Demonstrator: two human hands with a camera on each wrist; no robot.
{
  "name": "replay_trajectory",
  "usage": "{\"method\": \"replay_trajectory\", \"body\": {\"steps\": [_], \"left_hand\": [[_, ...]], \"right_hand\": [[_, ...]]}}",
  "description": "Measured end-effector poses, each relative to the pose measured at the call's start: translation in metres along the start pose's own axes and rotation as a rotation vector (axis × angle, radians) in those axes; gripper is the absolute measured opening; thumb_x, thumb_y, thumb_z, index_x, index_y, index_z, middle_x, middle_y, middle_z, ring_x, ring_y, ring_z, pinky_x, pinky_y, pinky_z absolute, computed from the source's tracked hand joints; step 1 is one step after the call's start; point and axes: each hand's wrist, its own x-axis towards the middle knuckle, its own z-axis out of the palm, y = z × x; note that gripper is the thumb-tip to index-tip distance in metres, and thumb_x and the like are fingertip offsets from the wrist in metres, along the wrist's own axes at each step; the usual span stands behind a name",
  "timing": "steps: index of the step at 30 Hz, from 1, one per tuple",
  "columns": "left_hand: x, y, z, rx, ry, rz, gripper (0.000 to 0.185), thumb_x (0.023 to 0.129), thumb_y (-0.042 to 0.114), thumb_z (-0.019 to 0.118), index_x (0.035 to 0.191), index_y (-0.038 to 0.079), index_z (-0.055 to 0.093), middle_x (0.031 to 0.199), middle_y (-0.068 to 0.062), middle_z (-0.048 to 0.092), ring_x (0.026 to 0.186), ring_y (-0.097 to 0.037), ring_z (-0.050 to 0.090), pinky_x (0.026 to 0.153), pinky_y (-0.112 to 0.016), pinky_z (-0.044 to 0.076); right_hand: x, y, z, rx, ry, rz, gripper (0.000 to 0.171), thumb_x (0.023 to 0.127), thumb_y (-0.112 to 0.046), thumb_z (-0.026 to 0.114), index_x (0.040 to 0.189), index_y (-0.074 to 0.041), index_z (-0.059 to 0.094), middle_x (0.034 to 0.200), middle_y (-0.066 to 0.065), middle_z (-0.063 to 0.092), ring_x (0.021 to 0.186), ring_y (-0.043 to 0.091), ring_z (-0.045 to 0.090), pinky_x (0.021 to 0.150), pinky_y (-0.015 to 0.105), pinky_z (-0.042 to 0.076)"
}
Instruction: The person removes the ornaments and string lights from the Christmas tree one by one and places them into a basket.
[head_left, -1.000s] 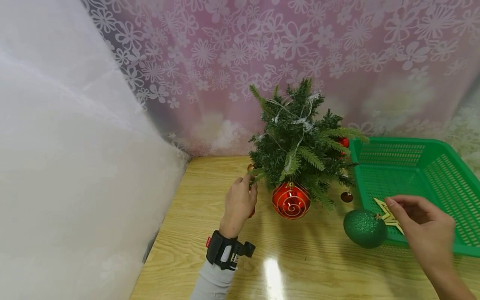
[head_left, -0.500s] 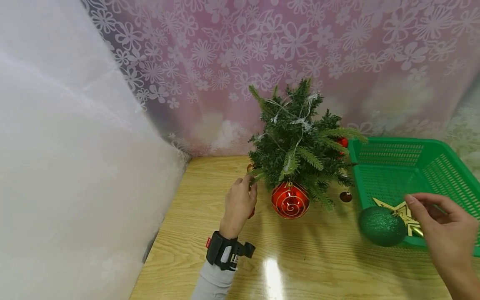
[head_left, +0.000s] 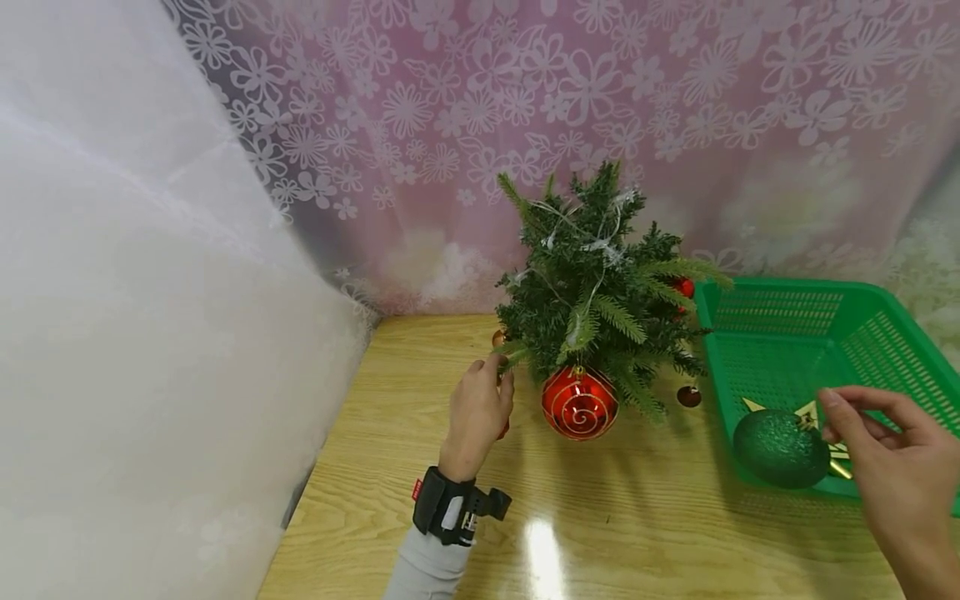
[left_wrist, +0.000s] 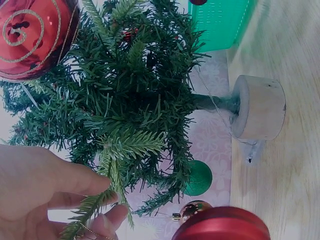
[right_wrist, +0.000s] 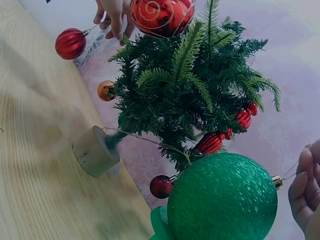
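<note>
The small artificial Christmas tree (head_left: 585,283) stands upright on a pale round base (left_wrist: 262,107). At its left side, my left hand (head_left: 474,412) pinches a branch tip (left_wrist: 92,207) between thumb and fingers. Beside that hand, a matte red bauble (right_wrist: 71,43) hangs on a cord. My right hand (head_left: 896,450) pinches the thin hanging loop of a glittery green bauble (head_left: 780,450), which hangs in front of the basket's near left corner. A large shiny red bauble with a gold spiral (head_left: 580,403) hangs from the tree's front.
To the right of the tree is a green plastic basket (head_left: 847,292) with gold star decorations (head_left: 806,412) in it. Smaller baubles hang around the tree, including a copper one (right_wrist: 106,90) and a dark red one (head_left: 689,396). A flowered curtain (head_left: 450,125) lies behind.
My right hand has moved right, carrying the green bauble over the basket's near edge, where it now covers part of the gold stars. My left hand stays at the branch.
</note>
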Motion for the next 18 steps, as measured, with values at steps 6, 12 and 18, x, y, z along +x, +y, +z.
{"method": "replay_trajectory", "body": {"steps": [6, 12, 18], "left_hand": [[-0.0009, -0.0011, 0.0000, -0.011, 0.005, 0.008, 0.020, 0.095, 0.014, 0.062, 0.112, 0.003, 0.066, 0.083, -0.011, 0.062, 0.063, -0.021, 0.060, 0.049, -0.026, 0.045], [-0.0014, -0.0019, 0.0011, -0.010, 0.019, 0.018, 0.019, 0.095, 0.013, 0.063, 0.111, 0.003, 0.066, 0.082, -0.011, 0.062, 0.063, -0.021, 0.060, 0.049, -0.027, 0.045], [-0.0019, -0.0007, 0.0004, -0.021, 0.006, 0.010, 0.021, 0.096, 0.014, 0.062, 0.113, 0.003, 0.065, 0.084, -0.011, 0.063, 0.067, -0.022, 0.062, 0.050, -0.027, 0.046]], "right_hand": [[0.0014, -0.0015, 0.0000, 0.021, 0.029, 0.069, 0.009, 0.088, 0.007, 0.064, 0.097, 0.007, 0.067, 0.070, -0.002, 0.065, 0.053, 0.005, 0.059, 0.041, 0.013, 0.034], [0.0032, 0.0009, -0.0016, -0.018, 0.037, 0.089, 0.010, 0.089, 0.006, 0.063, 0.098, 0.004, 0.068, 0.074, -0.005, 0.066, 0.055, 0.004, 0.058, 0.054, 0.010, 0.043], [0.0021, 0.0064, -0.0017, -0.048, 0.031, 0.066, 0.009, 0.089, 0.007, 0.064, 0.096, 0.003, 0.067, 0.075, -0.007, 0.066, 0.056, 0.005, 0.057, 0.043, 0.018, 0.035]]}}
